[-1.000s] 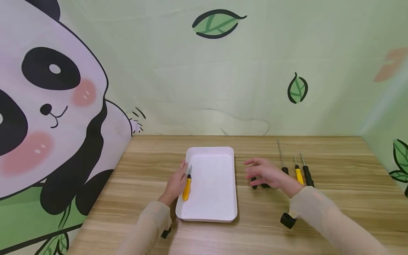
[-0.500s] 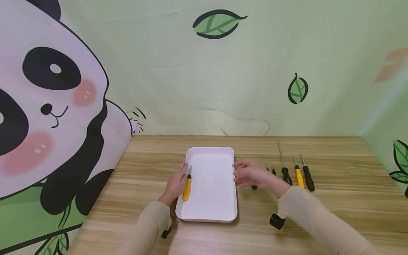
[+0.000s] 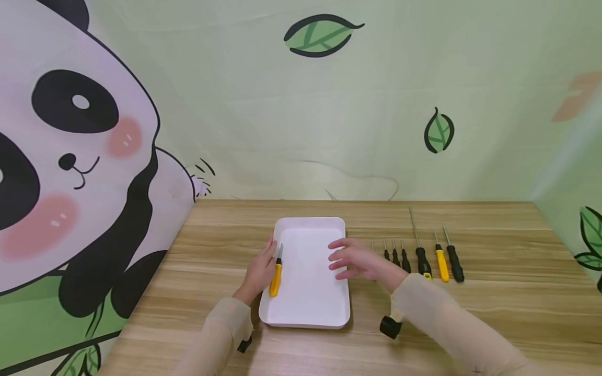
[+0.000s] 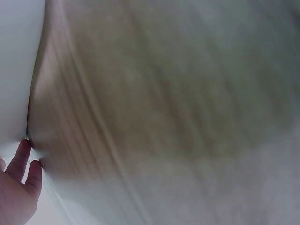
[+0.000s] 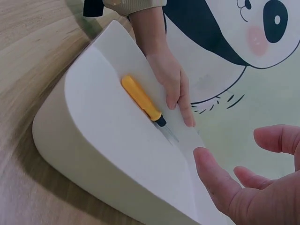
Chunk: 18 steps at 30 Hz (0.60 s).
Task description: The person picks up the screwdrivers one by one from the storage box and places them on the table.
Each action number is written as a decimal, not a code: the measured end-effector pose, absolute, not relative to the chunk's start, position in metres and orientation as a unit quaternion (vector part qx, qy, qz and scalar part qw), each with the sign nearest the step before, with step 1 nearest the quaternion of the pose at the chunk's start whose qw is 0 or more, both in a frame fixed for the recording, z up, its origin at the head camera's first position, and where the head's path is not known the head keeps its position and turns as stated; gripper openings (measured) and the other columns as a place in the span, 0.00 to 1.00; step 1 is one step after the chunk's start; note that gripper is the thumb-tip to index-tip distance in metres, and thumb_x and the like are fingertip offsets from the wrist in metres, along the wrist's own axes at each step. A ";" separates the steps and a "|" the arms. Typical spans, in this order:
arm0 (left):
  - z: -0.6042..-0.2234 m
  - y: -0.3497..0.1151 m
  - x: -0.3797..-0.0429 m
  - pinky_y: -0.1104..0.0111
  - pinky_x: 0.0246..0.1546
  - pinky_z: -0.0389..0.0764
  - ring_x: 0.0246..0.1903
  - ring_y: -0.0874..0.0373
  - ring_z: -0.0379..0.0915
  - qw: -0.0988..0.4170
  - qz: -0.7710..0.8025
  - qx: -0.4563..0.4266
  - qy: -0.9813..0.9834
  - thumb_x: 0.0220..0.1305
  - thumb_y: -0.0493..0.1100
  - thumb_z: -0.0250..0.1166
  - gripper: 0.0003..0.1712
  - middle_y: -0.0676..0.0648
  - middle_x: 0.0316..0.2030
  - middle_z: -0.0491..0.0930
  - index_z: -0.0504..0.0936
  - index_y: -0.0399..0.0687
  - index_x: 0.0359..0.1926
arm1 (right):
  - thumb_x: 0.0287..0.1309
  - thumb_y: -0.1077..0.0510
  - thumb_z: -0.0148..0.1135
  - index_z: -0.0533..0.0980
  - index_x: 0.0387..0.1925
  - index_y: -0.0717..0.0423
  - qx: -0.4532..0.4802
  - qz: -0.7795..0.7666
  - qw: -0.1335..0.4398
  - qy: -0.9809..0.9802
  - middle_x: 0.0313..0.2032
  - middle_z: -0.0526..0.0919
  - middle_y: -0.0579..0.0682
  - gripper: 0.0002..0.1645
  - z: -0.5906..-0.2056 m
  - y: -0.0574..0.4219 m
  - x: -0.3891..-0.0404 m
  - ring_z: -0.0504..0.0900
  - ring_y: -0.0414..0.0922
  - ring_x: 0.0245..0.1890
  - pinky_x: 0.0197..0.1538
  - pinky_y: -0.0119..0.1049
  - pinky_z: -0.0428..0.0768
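A white tray [image 3: 312, 282] lies on the table with a yellow-handled screwdriver [image 3: 276, 279] inside it along the left wall. My left hand [image 3: 259, 271] rests against the tray's left side, fingers extended; the right wrist view shows that hand [image 5: 167, 75] along the far rim, beside the screwdriver [image 5: 140, 97]. Over the tray's right rim hovers my right hand [image 3: 361, 262], fingers spread and holding nothing. At the lower right of the right wrist view, its thumb and fingers [image 5: 215, 180] are apart. In the left wrist view, left fingertips [image 4: 21, 159] touch near the tray's edge.
Right of the tray, several screwdrivers stand in a row: small black ones [image 3: 396, 257], a long-shafted black one [image 3: 422, 261], a yellow one [image 3: 441, 263] and another black one [image 3: 454, 263]. A printed cloth wall [image 3: 263, 130] borders the wooden table [image 3: 498, 313] behind.
My right hand has moved left, from above the small screwdrivers to over the tray's right rim, uncovering them. The left hand, tray and yellow screwdriver in it have stayed put.
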<state>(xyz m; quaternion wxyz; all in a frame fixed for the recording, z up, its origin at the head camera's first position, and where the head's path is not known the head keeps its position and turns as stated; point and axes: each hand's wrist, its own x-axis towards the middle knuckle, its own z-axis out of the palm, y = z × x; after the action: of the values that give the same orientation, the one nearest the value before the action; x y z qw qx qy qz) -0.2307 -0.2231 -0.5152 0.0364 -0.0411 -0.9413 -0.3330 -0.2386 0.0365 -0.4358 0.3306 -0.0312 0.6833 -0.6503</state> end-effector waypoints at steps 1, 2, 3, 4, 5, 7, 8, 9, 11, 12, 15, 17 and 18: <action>-0.515 -0.223 -0.231 0.56 0.62 0.57 0.64 0.51 0.52 0.035 -0.334 -0.041 -0.941 0.63 0.38 0.44 0.26 0.46 0.66 0.52 0.58 0.42 0.64 | 0.54 0.62 0.51 0.58 0.58 0.66 -0.030 -0.650 0.331 0.684 0.41 0.74 0.59 0.29 -0.437 0.034 -0.239 0.79 0.49 0.39 0.39 0.43 0.81; -0.515 -0.223 -0.231 0.56 0.62 0.57 0.64 0.50 0.52 0.037 -0.334 -0.042 -0.941 0.63 0.38 0.44 0.26 0.46 0.66 0.52 0.58 0.41 0.64 | 0.54 0.62 0.51 0.59 0.57 0.66 -0.026 -0.651 0.330 0.683 0.41 0.74 0.59 0.29 -0.437 0.032 -0.239 0.79 0.49 0.39 0.38 0.43 0.81; -0.515 -0.223 -0.231 0.56 0.62 0.57 0.64 0.50 0.52 0.037 -0.334 -0.043 -0.941 0.63 0.38 0.44 0.26 0.46 0.66 0.52 0.58 0.41 0.64 | 0.54 0.62 0.51 0.59 0.57 0.66 -0.024 -0.651 0.331 0.683 0.41 0.74 0.59 0.28 -0.439 0.030 -0.240 0.79 0.50 0.39 0.38 0.43 0.81; -0.516 -0.223 -0.231 0.56 0.62 0.57 0.64 0.51 0.52 0.037 -0.334 -0.043 -0.941 0.63 0.38 0.44 0.26 0.46 0.66 0.53 0.58 0.41 0.64 | 0.54 0.63 0.51 0.59 0.57 0.65 -0.018 -0.653 0.332 0.681 0.41 0.74 0.60 0.28 -0.440 0.028 -0.240 0.79 0.50 0.39 0.38 0.43 0.81; -0.516 -0.223 -0.231 0.56 0.62 0.57 0.64 0.51 0.53 0.038 -0.334 -0.044 -0.941 0.63 0.38 0.44 0.26 0.46 0.66 0.53 0.58 0.41 0.63 | 0.54 0.63 0.51 0.59 0.57 0.65 -0.015 -0.654 0.333 0.679 0.42 0.74 0.60 0.28 -0.441 0.026 -0.240 0.79 0.50 0.39 0.38 0.43 0.81; -0.516 -0.223 -0.231 0.56 0.62 0.58 0.64 0.50 0.53 0.037 -0.333 -0.044 -0.941 0.63 0.37 0.44 0.26 0.46 0.66 0.53 0.58 0.41 0.63 | 0.54 0.63 0.52 0.60 0.57 0.65 -0.008 -0.657 0.334 0.676 0.42 0.74 0.60 0.28 -0.443 0.022 -0.240 0.79 0.51 0.40 0.38 0.42 0.81; -0.516 -0.224 -0.232 0.56 0.62 0.57 0.64 0.51 0.52 0.036 -0.332 -0.043 -0.941 0.63 0.38 0.44 0.26 0.46 0.66 0.52 0.58 0.41 0.64 | 0.53 0.63 0.52 0.60 0.57 0.65 -0.005 -0.658 0.334 0.674 0.42 0.74 0.61 0.28 -0.444 0.020 -0.240 0.79 0.50 0.39 0.37 0.42 0.81; -0.516 -0.224 -0.232 0.56 0.62 0.57 0.64 0.51 0.52 0.034 -0.333 -0.041 -0.942 0.63 0.38 0.43 0.26 0.46 0.66 0.52 0.58 0.42 0.64 | 0.53 0.64 0.52 0.60 0.56 0.65 -0.003 -0.660 0.334 0.673 0.42 0.74 0.61 0.28 -0.445 0.018 -0.240 0.79 0.50 0.39 0.37 0.42 0.81; -0.516 -0.224 -0.232 0.56 0.62 0.57 0.64 0.51 0.52 0.032 -0.333 -0.040 -0.942 0.63 0.38 0.43 0.26 0.47 0.66 0.52 0.58 0.42 0.64 | 0.52 0.64 0.52 0.60 0.56 0.65 0.001 -0.664 0.334 0.669 0.42 0.74 0.61 0.28 -0.446 0.013 -0.240 0.78 0.50 0.38 0.37 0.43 0.81; -0.516 -0.224 -0.232 0.56 0.62 0.57 0.64 0.51 0.52 0.031 -0.332 -0.040 -0.942 0.63 0.38 0.43 0.26 0.47 0.67 0.52 0.57 0.42 0.64 | 0.52 0.64 0.52 0.61 0.56 0.65 0.003 -0.665 0.333 0.668 0.42 0.73 0.61 0.28 -0.446 0.011 -0.239 0.78 0.50 0.38 0.37 0.43 0.81; -0.515 -0.224 -0.232 0.56 0.62 0.57 0.64 0.51 0.52 0.029 -0.331 -0.038 -0.942 0.63 0.39 0.43 0.27 0.47 0.67 0.51 0.57 0.42 0.64 | 0.52 0.64 0.52 0.61 0.56 0.65 0.008 -0.669 0.335 0.663 0.44 0.73 0.62 0.28 -0.447 0.005 -0.239 0.78 0.51 0.40 0.38 0.44 0.81; -0.516 -0.224 -0.232 0.55 0.62 0.57 0.64 0.50 0.52 0.030 -0.330 -0.041 -0.943 0.63 0.38 0.43 0.27 0.46 0.67 0.51 0.57 0.42 0.64 | 0.53 0.64 0.52 0.60 0.57 0.65 0.010 -0.671 0.337 0.660 0.45 0.72 0.62 0.28 -0.447 0.001 -0.239 0.77 0.52 0.41 0.40 0.45 0.80; -0.516 -0.224 -0.232 0.56 0.62 0.57 0.64 0.51 0.52 0.030 -0.330 -0.040 -0.943 0.63 0.38 0.43 0.27 0.47 0.67 0.51 0.57 0.42 0.64 | 0.53 0.64 0.51 0.60 0.57 0.65 0.012 -0.672 0.337 0.659 0.45 0.72 0.62 0.28 -0.448 -0.001 -0.239 0.77 0.52 0.42 0.40 0.45 0.80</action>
<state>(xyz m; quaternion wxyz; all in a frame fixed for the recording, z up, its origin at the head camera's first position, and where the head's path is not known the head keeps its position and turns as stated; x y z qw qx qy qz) -0.2316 -0.2238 -0.5158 0.0301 -0.0400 -0.9427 -0.3299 -0.2385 -0.0015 -0.4475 0.3369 0.0116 0.6594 -0.6719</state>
